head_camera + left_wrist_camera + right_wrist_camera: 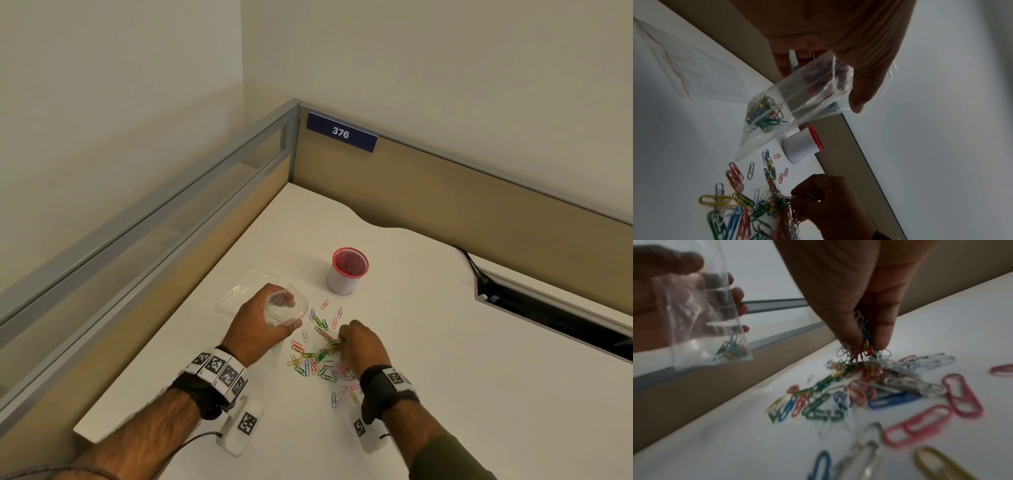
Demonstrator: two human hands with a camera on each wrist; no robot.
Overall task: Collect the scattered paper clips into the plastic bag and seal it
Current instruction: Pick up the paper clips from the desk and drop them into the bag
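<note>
The left hand [260,322] is curled round a clear plastic bag [797,104], holding it up off the desk [428,359] with its mouth propped open and facing the pile. A small clump of coloured paper clips [762,112] already sits in the bag's lower corner. The right hand [363,346] has its fingertips [882,337] pinched together on a tangled bunch of clips [865,340], just above the scattered paper clips [318,359] on the desk.

Taking the pile as the landmark: the bag hangs just left of it, a red-rimmed mesh pen cup [347,270] stands beyond it, and a second flat zip bag [246,286] lies beyond and to the left.

The step in hand looks like carrying this pinch to the bag. Some clips dangle below the fingertips and seem hooked to ones still lying on the desk, so a slow lift would let the linked ones come free or trail along without flinging others about. The bunch should go well inside the mouth before the fingers part, since the opening is narrow and soft. The left hand would do best to keep the bag steady and tilted toward the pile, lower corner down, so the clips inside stay put. Many clips remain, so sealing is far off.
</note>
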